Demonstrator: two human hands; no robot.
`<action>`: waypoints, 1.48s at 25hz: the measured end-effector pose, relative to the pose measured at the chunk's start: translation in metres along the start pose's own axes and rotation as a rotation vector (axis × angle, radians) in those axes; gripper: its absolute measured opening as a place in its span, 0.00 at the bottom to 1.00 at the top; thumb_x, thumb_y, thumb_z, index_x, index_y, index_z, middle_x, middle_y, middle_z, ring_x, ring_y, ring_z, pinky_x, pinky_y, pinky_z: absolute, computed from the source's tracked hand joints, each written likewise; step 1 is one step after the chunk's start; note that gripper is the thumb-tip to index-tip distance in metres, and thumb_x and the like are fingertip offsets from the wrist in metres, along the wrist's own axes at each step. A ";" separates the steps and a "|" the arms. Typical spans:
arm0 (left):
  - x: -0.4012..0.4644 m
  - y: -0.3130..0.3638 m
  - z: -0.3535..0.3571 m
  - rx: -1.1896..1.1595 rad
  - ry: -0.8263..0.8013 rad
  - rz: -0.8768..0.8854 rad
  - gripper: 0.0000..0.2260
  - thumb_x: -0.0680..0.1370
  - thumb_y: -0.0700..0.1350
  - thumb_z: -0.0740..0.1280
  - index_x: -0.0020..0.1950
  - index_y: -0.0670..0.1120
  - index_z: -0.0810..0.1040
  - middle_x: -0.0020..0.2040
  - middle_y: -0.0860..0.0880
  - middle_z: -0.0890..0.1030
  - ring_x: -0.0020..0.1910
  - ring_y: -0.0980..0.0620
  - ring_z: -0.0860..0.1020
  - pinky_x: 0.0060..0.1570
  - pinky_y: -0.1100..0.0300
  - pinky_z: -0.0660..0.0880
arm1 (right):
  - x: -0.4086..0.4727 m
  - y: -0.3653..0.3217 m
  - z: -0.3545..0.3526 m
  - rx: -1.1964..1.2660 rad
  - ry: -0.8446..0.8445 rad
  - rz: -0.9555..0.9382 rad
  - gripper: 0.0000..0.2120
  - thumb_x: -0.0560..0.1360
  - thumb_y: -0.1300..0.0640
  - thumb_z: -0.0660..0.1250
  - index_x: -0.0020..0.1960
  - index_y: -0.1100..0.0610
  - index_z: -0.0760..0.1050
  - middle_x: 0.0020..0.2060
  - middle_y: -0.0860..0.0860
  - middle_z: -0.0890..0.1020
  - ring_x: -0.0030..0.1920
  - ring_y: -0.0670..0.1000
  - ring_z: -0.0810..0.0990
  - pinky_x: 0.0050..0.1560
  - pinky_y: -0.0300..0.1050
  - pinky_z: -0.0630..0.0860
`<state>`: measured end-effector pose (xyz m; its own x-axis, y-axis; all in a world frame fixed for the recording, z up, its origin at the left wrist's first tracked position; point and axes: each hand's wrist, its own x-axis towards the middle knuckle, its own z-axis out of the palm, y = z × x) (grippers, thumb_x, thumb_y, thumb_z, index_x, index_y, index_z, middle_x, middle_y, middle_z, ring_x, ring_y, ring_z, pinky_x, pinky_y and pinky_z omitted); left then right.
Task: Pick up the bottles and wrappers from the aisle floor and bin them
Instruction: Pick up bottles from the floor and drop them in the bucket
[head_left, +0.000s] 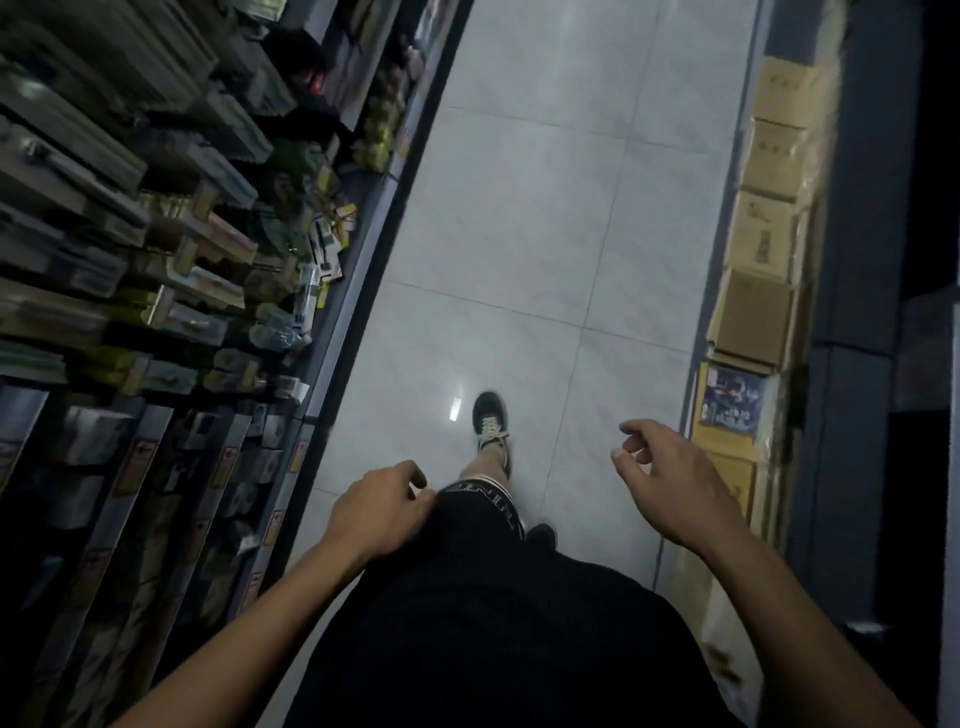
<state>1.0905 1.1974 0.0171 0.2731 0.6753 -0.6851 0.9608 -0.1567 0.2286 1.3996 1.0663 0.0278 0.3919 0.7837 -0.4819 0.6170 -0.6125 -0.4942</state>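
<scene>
The place is a narrow shop aisle with a pale tiled floor (524, 218) that shines a little under the lamps. On the left side stands a long shelf rack (171, 249) packed with small packaged goods. Along the right side a row of cardboard boxes (763, 244) sits on the floor against a dark wall.

In the head view, the only one given, the person looks down at their own body: black shorts, and one dark sneaker (491, 423) stepped forward on the tiles. The left hand (382, 506) is beside the thigh, fingers loosely curled, touching the edge of the shorts and holding nothing. The right hand (665, 473) hangs in the air over the floor near the boxes, fingers relaxed and a little bent, also with nothing in it.

No bottle and no wrapper can be seen on the visible floor, and no bin either. So the things of the task are outside this view, and I judge the person is walking to look for them.

When found, an empty bottle should be light and rather stiff but smooth; taking it around the body or the neck seems safest. A wrapper is thin, soft and crackly, so a pinch with the fingertips at an edge should be enough.
</scene>
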 end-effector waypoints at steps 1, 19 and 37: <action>0.023 0.006 -0.015 -0.003 -0.001 -0.003 0.14 0.77 0.59 0.61 0.58 0.56 0.79 0.50 0.56 0.85 0.48 0.51 0.81 0.49 0.52 0.80 | 0.027 -0.008 -0.010 -0.011 0.002 -0.005 0.19 0.81 0.45 0.62 0.69 0.50 0.73 0.52 0.44 0.79 0.51 0.47 0.78 0.52 0.51 0.79; 0.364 0.261 -0.283 0.230 0.058 0.379 0.16 0.79 0.58 0.60 0.62 0.54 0.78 0.49 0.56 0.84 0.48 0.51 0.80 0.42 0.55 0.76 | 0.289 -0.024 -0.166 0.161 0.091 0.244 0.18 0.81 0.48 0.65 0.69 0.50 0.74 0.53 0.44 0.79 0.53 0.45 0.78 0.53 0.47 0.78; 0.599 0.413 -0.443 0.021 0.007 0.010 0.14 0.77 0.59 0.60 0.57 0.56 0.79 0.50 0.56 0.85 0.49 0.49 0.81 0.50 0.52 0.79 | 0.715 -0.055 -0.437 0.034 0.010 0.026 0.19 0.81 0.44 0.62 0.69 0.48 0.73 0.53 0.42 0.79 0.52 0.45 0.79 0.54 0.53 0.80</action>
<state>1.6302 1.8561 0.0073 0.2824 0.6788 -0.6778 0.9588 -0.1784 0.2209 1.9445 1.7055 0.0262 0.4143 0.7686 -0.4875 0.5829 -0.6354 -0.5065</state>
